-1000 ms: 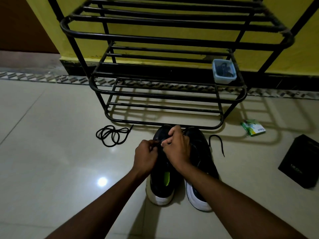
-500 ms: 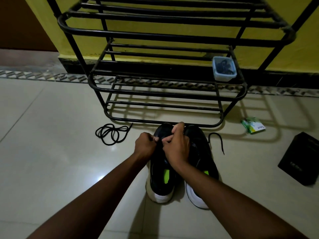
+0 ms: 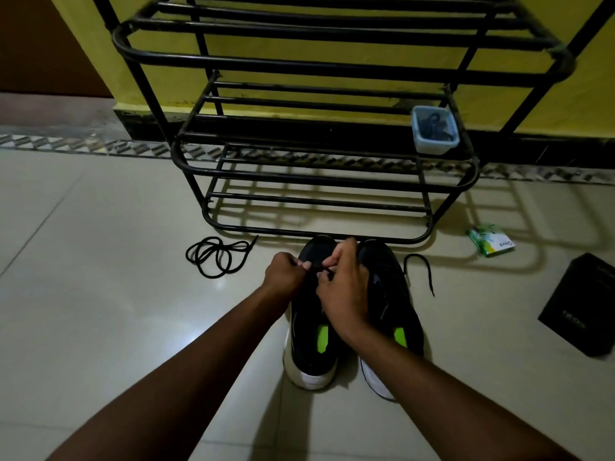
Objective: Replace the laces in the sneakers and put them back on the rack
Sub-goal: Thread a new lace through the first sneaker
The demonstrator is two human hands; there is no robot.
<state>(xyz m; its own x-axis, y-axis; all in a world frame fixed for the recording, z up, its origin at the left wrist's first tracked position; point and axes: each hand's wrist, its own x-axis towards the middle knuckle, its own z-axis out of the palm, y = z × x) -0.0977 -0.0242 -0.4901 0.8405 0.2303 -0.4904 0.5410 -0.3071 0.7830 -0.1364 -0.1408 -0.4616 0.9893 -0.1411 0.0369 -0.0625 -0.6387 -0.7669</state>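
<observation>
Two bare forearms reach forward over the tiled floor (image 3: pixel 100 294) toward a black metal shoe rack (image 3: pixel 332 66). Just in front of the rack's bottom rail stand a pair of black sneakers, side by side and touching, with white heels nearest the camera and toes pointing at the rack: the left sneaker (image 3: pixel 311 354) and the right sneaker (image 3: pixel 387 294), each showing a bright green patch inside. The hands are close together above the front part of the left sneaker; the left hand (image 3: pixel 284 276) and the right hand (image 3: pixel 342 287) both have curled fingers and pinch a thin black lace (image 3: pixel 321 269) between them. A black box (image 3: pixel 580 304) lies on the floor well to the right of the rack. A lace end (image 3: pixel 421 267) trails on the floor beside the right sneaker, near the rack's right front corner. A loose coiled lace (image 3: pixel 216 257) lies before the rack's left front corner. A green packet (image 3: pixel 492 242) lies just right of the rack. On the rack's middle shelf, at its right end, sits a small plastic container (image 3: pixel 434 131) with dark contents. Behind the rack stands a yellow wall (image 3: pixel 582 104).
</observation>
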